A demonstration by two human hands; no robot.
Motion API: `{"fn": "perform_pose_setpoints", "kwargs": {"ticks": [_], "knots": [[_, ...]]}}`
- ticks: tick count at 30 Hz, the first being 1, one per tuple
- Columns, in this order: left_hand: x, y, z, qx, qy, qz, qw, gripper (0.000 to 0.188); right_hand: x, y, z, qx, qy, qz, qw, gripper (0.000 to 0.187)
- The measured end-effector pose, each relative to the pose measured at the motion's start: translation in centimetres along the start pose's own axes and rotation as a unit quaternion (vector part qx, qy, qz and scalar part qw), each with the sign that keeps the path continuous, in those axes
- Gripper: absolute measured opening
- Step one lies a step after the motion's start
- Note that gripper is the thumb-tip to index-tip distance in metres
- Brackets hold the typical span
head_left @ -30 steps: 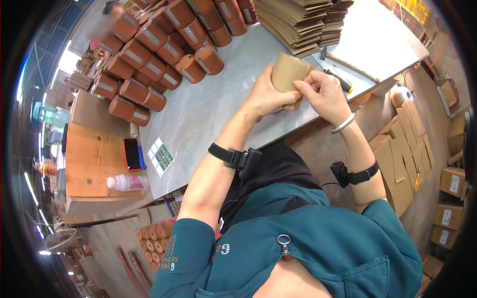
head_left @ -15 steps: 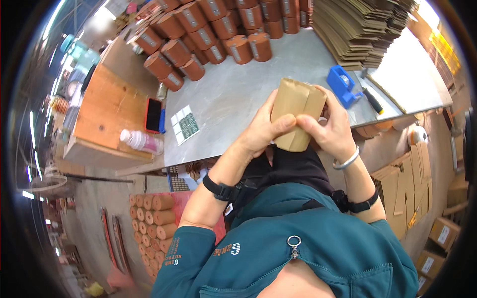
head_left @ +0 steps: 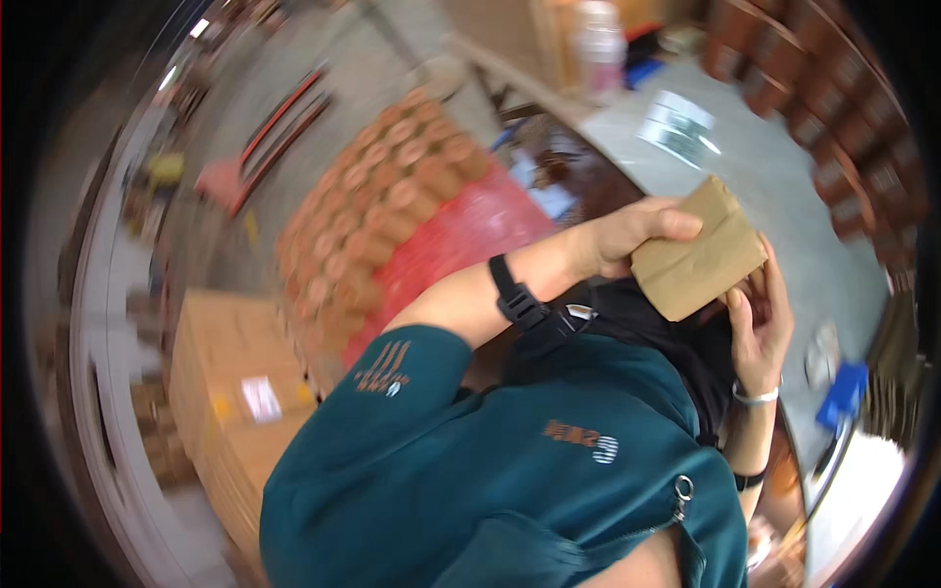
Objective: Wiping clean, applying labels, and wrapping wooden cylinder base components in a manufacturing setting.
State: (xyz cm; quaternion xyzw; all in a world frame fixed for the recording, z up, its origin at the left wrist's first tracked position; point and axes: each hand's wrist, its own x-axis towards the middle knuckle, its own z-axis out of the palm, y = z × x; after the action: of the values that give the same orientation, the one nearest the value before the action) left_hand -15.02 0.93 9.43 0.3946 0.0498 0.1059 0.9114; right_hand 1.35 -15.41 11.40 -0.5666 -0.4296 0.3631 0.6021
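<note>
A brown kraft-paper packet (head_left: 698, 250), with folded flaps, is held tilted above my lap by the near edge of the grey worktable (head_left: 637, 147). My left hand (head_left: 642, 233) grips its left side, thumb pressed on top and the other fingers hidden beneath. At the packet's right end my right hand (head_left: 763, 318) has its fingers behind the paper and its thumb at the near edge. What the paper wraps is hidden. On the table beyond lies a white and green sheet of labels (head_left: 678, 129).
Rows of tan cylinders (head_left: 392, 186) stand on a red surface (head_left: 470, 240) to the left. A large carton (head_left: 230, 392) sits at lower left. Stacked reddish-brown cylinders (head_left: 843, 108), a blue tape dispenser (head_left: 841, 394) and a pinkish bottle (head_left: 600, 54) are on the table.
The view has swung left, bringing the cylinders on the red surface and the carton into sight. The packet has tilted; my right hand has shifted from its front to its right end.
</note>
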Motion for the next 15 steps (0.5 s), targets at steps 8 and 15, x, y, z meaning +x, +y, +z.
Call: {"fn": "perform_pose_setpoints", "kwargs": {"ticks": [8, 15], "knots": [[-15.0, -5.5, -10.5, -0.324, 0.356, 0.113, 0.869, 0.069, 1.8, 6.0, 1.0, -0.193, -0.145, -0.007, 0.97, 0.052], [-31.6, -11.7, -18.1, -0.411, 0.567, 0.258, 0.666, 0.062, 1.9, 9.6, -1.4, -0.217, -0.113, 0.06, 0.968, 0.043]]}}
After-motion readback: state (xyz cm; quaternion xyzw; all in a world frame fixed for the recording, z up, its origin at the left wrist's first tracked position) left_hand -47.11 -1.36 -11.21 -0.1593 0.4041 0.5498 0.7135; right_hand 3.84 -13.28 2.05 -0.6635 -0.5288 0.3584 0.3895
